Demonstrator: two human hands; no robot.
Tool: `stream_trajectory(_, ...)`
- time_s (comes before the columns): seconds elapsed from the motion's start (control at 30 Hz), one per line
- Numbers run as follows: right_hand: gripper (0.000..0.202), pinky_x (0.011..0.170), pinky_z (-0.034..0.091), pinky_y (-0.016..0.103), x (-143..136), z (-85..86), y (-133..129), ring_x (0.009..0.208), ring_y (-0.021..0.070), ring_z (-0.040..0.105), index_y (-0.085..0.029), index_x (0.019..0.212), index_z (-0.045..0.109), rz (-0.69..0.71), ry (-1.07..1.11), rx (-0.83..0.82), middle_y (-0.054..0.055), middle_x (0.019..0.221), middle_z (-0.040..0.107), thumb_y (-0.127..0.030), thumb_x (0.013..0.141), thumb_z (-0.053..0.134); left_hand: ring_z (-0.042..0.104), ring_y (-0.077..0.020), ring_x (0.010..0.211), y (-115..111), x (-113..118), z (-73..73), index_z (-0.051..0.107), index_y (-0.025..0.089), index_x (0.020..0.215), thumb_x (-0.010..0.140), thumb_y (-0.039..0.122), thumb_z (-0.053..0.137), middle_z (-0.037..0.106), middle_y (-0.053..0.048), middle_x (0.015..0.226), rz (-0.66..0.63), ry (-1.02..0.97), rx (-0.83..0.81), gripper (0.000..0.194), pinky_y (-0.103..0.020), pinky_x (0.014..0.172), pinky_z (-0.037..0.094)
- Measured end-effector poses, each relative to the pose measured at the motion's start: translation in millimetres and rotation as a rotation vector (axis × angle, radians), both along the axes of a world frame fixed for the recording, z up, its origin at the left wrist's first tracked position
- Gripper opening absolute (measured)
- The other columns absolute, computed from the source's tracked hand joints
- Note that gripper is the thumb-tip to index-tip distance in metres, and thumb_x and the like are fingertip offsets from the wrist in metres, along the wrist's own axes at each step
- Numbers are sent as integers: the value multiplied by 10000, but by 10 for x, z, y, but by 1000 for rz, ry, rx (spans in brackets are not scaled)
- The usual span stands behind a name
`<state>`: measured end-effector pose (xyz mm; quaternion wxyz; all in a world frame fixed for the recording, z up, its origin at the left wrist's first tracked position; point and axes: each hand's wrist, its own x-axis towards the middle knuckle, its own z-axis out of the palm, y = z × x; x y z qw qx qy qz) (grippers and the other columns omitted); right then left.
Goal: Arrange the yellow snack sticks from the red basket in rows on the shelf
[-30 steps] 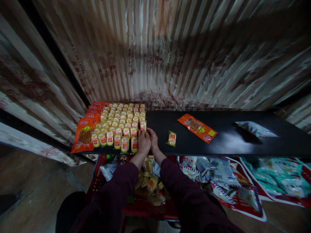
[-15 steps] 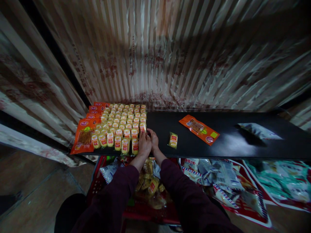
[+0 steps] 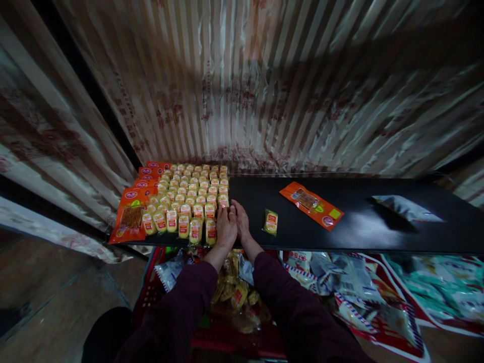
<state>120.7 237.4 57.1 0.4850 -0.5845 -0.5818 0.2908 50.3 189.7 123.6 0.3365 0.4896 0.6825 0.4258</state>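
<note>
Since the last picture, the whole shelf (image 3: 355, 229) sits slightly lower in view. The block of small yellow packs (image 3: 184, 227) at its left looks the same. The left hand (image 3: 227, 227) stays at the block's right edge, and the right hand (image 3: 242, 221) now has its fingers straighter and flatter, where they were more curled. The lone yellow pack (image 3: 271, 222) and the things beyond it keep their places on the shelf.

Counting from the left, at least four orange packets (image 3: 130, 217) overlap along the block's left side. The front line of the block has six yellow packs, upright or leaning a little; the rows behind seem to run together in the dim light, so their total is hard to give. The left hand is narrow, fingers bent and close together, just beside the front line's last pack and touching the pack behind it; whether it grips that pack, I cannot tell. The right hand lies against the left, fingers together; I cannot tell whether it holds anything.

Further right lie one lone yellow pack, one tilted orange packet (image 3: 311, 206) and one silvery packet (image 3: 408, 208). Below are three red containers: one basket (image 3: 145, 297) with loose yellow packs, one with white packets (image 3: 351, 275), one with green packets (image 3: 446, 287).
</note>
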Motion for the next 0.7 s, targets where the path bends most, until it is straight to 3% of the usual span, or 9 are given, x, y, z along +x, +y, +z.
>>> stream_trajectory(0.2, 552, 1122, 320, 400, -83, 36, 135, 1254, 215, 497, -175, 1204, 602, 49, 201, -70, 97, 1322, 573, -541, 892, 332, 378, -204, 1358, 66, -24, -101, 574, 125, 1238, 889, 246, 352, 500, -123, 1398, -19, -35, 42, 431, -343, 1161, 230)
stream_trajectory(0.37, 604, 1081, 375, 386, -157, 3, 168, 1180, 207, 557, -180, 1211, 599, 71, 300, -64, 93, 1256, 623, -599, 888, 308, 441, -205, 1311, 100, 2, -98, 561, 126, 1255, 892, 270, 342, 542, -129, 1355, 26, -109, 77, 448, -344, 1143, 269)
stream_trajectory(0.5, 610, 1069, 384, 366, -168, -33, 181, 1175, 201, 552, -173, 1198, 605, 73, 248, -18, 99, 1239, 632, -595, 897, 284, 491, -199, 1265, 110, -37, -106, 554, 157, 1261, 902, 320, 355, 572, -117, 1322, 16, -193, 110, 442, -343, 1114, 321)
stream_trajectory(0.7, 488, 1093, 362, 376, -205, -90, 223, 1187, 208, 537, -170, 1162, 616, 94, 161, 36, 101, 1213, 637, -494, 906, 355, 499, -214, 1256, 237, -66, -279, 551, 161, 1248, 905, 328, 376, 604, -125, 1270, 37, -197, 148, 420, -372, 1104, 340)
